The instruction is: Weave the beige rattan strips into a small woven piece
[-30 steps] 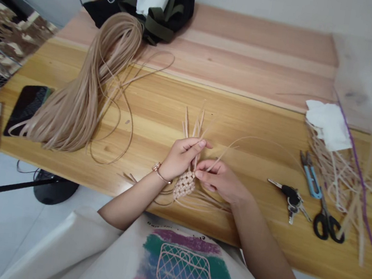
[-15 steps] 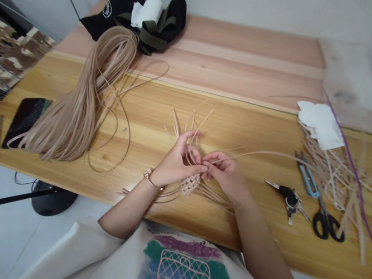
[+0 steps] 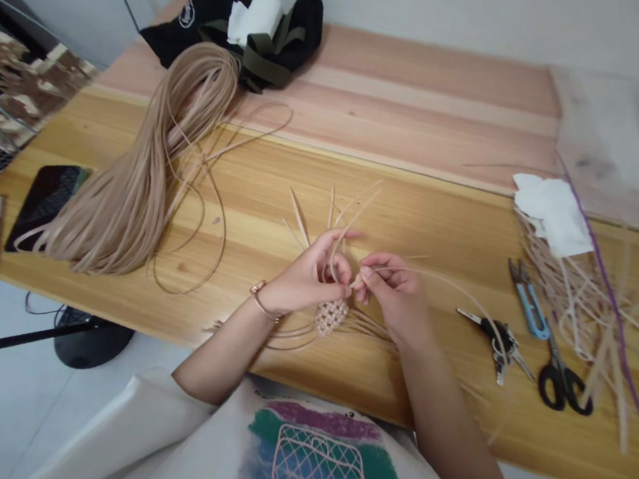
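Note:
A small piece of tan weaving [image 3: 331, 317] lies near the table's front edge, its loose strands fanning out on several sides. My left hand [image 3: 318, 275] is closed on the weaving's upper edge, thumb against fingers, with strands rising through its grip. Close beside it, my right hand [image 3: 387, 284] pinches a tan strand [image 3: 455, 279] by thumb and forefinger where it leaves the weaving. That strand's long free end arcs away to the right and drops past the keys. The exact crossing of strands between the fingertips is hidden.
A big bundle of tan strands [image 3: 146, 169] lies at left, over a phone [image 3: 46, 196]. To the right are keys [image 3: 499, 340], blue snips [image 3: 529, 300], black-handled scissors [image 3: 564, 386], strand scraps [image 3: 561, 283] and tissue [image 3: 555, 215]. A black bag [image 3: 206, 24] sits at the back.
My right hand has shifted slightly right and up, pulling its strand. The strand's free end has swung from nearly level down toward the table's front. My left hand keeps its hold.

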### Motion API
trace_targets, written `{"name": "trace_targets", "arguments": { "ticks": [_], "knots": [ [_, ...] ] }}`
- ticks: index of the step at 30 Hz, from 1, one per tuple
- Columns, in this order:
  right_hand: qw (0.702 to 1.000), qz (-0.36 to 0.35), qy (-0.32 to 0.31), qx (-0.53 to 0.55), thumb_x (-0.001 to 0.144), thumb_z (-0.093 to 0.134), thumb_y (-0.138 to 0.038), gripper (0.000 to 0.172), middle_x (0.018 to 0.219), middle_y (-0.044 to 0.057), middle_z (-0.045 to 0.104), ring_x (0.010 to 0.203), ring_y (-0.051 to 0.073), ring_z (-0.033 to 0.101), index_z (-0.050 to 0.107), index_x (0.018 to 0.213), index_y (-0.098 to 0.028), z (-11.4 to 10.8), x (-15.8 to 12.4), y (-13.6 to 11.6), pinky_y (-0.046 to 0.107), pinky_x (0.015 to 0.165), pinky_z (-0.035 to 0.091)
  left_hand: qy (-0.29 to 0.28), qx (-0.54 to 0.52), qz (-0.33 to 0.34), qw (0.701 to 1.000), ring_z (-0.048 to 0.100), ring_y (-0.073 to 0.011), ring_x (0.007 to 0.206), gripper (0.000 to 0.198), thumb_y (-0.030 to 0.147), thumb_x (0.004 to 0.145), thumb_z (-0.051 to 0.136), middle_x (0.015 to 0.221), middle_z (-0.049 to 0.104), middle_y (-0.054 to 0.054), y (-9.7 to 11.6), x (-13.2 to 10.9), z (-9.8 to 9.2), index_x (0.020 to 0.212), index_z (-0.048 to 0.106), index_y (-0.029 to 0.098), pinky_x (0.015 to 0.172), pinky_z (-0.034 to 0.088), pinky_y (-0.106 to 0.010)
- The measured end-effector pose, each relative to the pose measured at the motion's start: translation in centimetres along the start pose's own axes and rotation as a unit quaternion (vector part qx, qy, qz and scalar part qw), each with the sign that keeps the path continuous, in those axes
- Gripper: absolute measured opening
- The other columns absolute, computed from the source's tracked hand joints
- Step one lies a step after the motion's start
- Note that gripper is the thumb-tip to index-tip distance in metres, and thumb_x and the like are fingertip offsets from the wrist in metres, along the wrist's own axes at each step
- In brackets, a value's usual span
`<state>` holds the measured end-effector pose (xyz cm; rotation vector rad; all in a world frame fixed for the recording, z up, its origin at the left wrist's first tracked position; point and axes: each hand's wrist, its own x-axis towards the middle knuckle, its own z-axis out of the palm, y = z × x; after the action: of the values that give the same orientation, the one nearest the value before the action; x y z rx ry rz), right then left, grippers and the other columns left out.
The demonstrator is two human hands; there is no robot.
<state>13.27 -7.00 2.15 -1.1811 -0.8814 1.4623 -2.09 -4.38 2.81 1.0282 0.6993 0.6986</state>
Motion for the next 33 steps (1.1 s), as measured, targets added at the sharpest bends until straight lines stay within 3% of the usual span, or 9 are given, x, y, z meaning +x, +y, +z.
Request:
{"name": "trace_targets", "arguments": {
  "ticks": [6,11,15,18,21,24,33],
  "knots": [
    [1.000,-0.014,0.019,-0.004,0.070,0.069,-0.032,0.022,0.051,-0.003,0.063,0.039,0.008,0.053,0.057,0.079,-0.016,0.0,0.0,-0.1,0.020,0.041,0.043,-0.007,-0.026,-0.025,0.999,0.049,-0.0053,0.056,0.071,0.010,0.065,0.068,0.064,0.052,0.008,0.5,-0.1,0.0,0.127,0.035,0.020,0.055,0.039,-0.018],
    [1.000,0.004,-0.019,0.009,0.070,0.070,-0.034,0.024,0.053,-0.001,0.064,0.041,0.009,0.056,0.057,0.080,-0.015,-0.2,0.0,0.0,0.020,0.041,0.044,0.001,-0.045,-0.026,0.999,0.052,-0.0065,0.058,0.066,0.012,0.064,0.071,0.063,0.056,0.006,0.5,-0.2,-0.3,0.123,0.042,0.019,0.058,0.040,-0.019],
    [0.998,0.035,-0.015,0.057,0.065,0.074,-0.035,0.030,0.055,-0.002,0.064,0.042,0.009,0.056,0.056,0.079,-0.016,-0.4,0.1,-0.2,0.020,0.040,0.042,0.069,-0.029,0.020,0.997,0.056,-0.0093,0.062,0.041,0.028,0.075,0.065,0.065,0.059,0.002,0.4,0.0,-0.4,0.112,0.052,0.016,0.062,0.043,-0.021],
    [0.991,0.085,-0.014,0.102,0.060,0.078,-0.035,0.033,0.054,-0.004,0.062,0.041,0.007,0.053,0.056,0.078,-0.017,-0.3,0.0,-0.4,0.018,0.039,0.040,0.145,0.068,0.087,0.983,0.053,-0.0092,0.057,0.029,0.038,0.081,0.058,0.063,0.057,0.001,0.1,0.3,-0.3,0.098,0.060,0.015,0.057,0.043,-0.021],
    [0.982,0.144,-0.061,0.102,0.060,0.077,-0.038,0.033,0.049,-0.006,0.057,0.036,0.005,0.046,0.058,0.077,-0.016,0.0,-0.2,-0.2,0.016,0.035,0.031,0.203,0.181,0.151,0.950,0.049,-0.0080,0.053,0.029,0.040,0.086,0.051,0.061,0.053,0.001,-0.3,0.3,-0.2,0.094,0.064,0.016,0.053,0.041,-0.020],
    [0.975,0.177,-0.119,0.065,0.064,0.074,-0.042,0.032,0.045,-0.006,0.052,0.034,0.003,0.039,0.061,0.075,-0.014,0.3,-0.5,0.2,0.016,0.033,0.025,0.217,0.251,0.184,0.925,0.048,-0.0075,0.053,0.030,0.038,0.089,0.046,0.063,0.055,0.001,-0.6,0.1,0.0,0.098,0.065,0.016,0.054,0.041,-0.020],
    [0.954,0.185,-0.233,0.030,0.070,0.068,-0.044,0.033,0.039,-0.009,0.039,0.033,0.001,0.025,0.057,0.067,-0.013,0.2,-0.7,0.6,0.018,0.035,0.014,0.172,0.149,0.105,0.968,0.041,-0.0067,0.042,0.033,0.044,0.082,0.056,0.047,0.045,0.005,-0.6,0.5,0.1,0.093,0.067,0.015,0.042,0.032,-0.019]
  ]
}}
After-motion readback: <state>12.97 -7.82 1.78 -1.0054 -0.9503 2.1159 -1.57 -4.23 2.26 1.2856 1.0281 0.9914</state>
